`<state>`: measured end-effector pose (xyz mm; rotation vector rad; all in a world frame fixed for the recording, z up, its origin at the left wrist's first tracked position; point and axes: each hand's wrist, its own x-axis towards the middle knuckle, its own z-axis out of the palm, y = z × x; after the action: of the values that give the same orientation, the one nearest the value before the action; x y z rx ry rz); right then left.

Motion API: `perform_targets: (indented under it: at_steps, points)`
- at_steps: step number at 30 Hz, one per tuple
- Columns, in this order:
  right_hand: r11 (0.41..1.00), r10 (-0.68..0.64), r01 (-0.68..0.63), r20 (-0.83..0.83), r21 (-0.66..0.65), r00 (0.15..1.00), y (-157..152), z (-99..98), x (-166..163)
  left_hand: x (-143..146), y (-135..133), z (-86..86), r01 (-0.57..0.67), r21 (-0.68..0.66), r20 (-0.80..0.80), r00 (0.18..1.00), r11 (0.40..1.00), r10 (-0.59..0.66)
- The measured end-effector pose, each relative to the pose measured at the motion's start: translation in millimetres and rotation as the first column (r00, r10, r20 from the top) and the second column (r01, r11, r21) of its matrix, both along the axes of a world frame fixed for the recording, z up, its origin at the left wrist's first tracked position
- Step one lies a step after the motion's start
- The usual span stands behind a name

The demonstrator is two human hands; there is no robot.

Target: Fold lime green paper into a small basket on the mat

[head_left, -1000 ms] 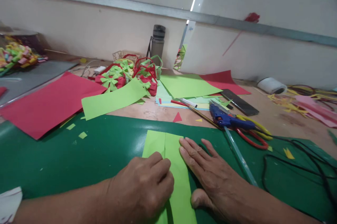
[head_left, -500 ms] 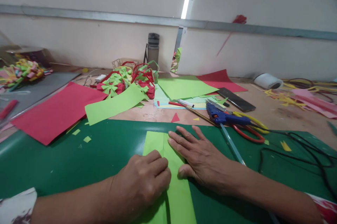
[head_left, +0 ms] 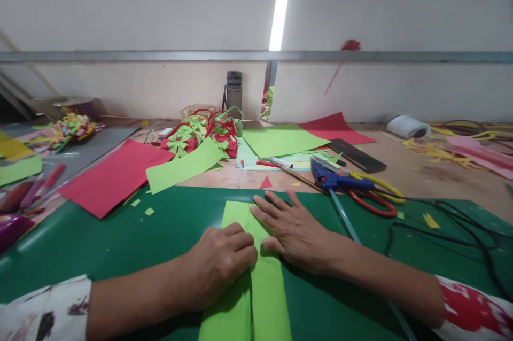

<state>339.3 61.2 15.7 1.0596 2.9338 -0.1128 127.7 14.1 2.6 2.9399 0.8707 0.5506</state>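
A bright green sheet of paper lies lengthwise in front of me, its side flaps folded inward so their edges run along the middle. My left hand is closed, fingers curled at that middle seam and pinching the paper there; the fingertips are partly hidden. Across the right flap, near the far end, my right hand rests flat with fingers spread, holding the paper down. Beneath the sheet is a dark green mat.
Right of my hands are a blue glue gun, a glue stick, scissors and a black cable. Beyond the mat lie red paper, a green strip, small red-and-green paper baskets, a phone and a bottle.
The camera view has tilted up and shifted left, showing more wall and items at the left. Both hands stay on the green paper, the left hand slightly farther up the seam.
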Motion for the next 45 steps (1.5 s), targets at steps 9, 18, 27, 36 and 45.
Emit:
perform_targets:
  at_steps: [9,18,27,36,45]
  points:
    - [1.0,0.012,-0.012,-0.009,0.024,1.0,-2.0,1.9,-3.6,0.5,3.6,-0.1,-0.013,0.025,-0.006,1.0,1.0,0.014]
    - [0.997,0.053,-0.051,-0.028,0.062,0.998,-8.7,5.1,-1.1,1.2,4.4,1.5,-0.018,0.058,-0.035,0.999,0.998,0.02]
    - [0.994,0.026,-0.022,-0.038,0.105,0.999,-5.8,-0.1,-2.5,2.5,1.6,0.9,-0.03,0.062,-0.033,0.999,0.998,0.033]
    - [0.998,0.008,-0.005,-0.057,0.06,0.998,3.4,-2.7,-7.4,0.7,-0.3,-2.0,-0.033,0.058,-0.024,0.999,0.998,0.034]
    - [0.999,0.024,-0.022,-0.071,0.033,0.997,-7.1,1.8,-2.4,-0.1,-2.9,-0.8,-0.039,0.002,-0.05,0.998,0.999,0.039]
